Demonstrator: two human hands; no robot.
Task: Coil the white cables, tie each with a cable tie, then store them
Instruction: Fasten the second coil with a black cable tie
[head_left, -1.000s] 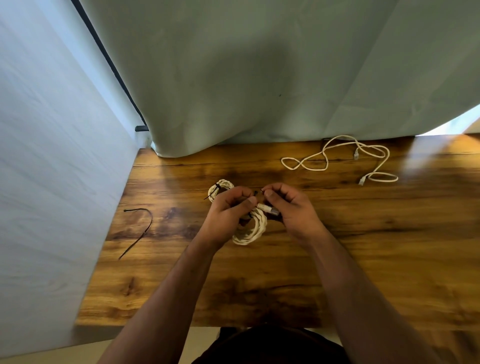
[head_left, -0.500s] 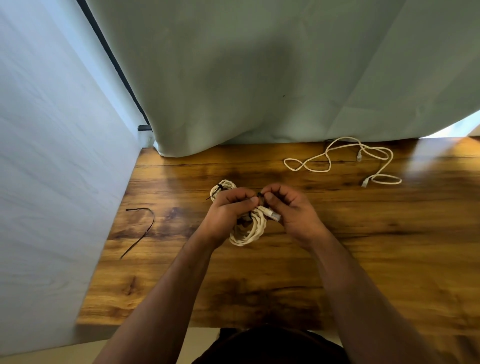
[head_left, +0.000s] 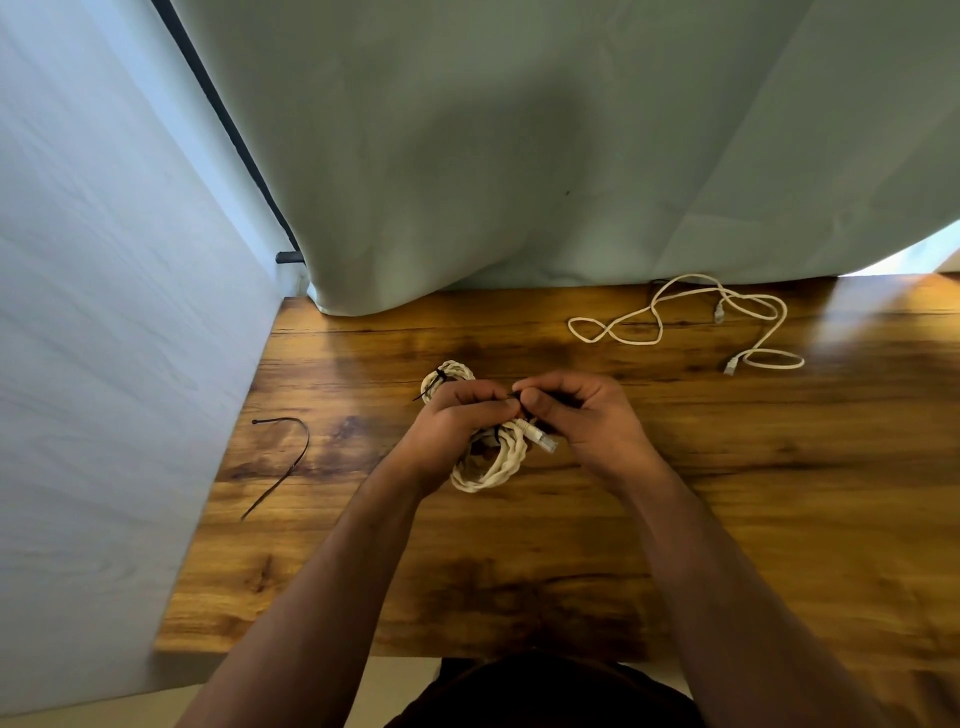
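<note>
Wooden table (head_left: 519, 577), head view; left hand (head_left: 457, 423) grips the coiled white cable (head_left: 493, 470), which hangs just below the fingers, its connector (head_left: 546, 442) jutting under the right thumb; right hand (head_left: 584, 418) has its fingers curled, thumb and forefinger pinching a black cable tie (head_left: 517, 397) against the left fingertips; a tied coil (head_left: 448, 371) lies just beyond the left knuckles; spare cable tie (head_left: 289, 471) well left of the fingers; loose cable (head_left: 612, 327) far beyond the right fingers, near the curtain (head_left: 519, 156).

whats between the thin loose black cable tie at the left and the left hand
Only bare wooden table between black cable tie and left hand, head view.
</note>
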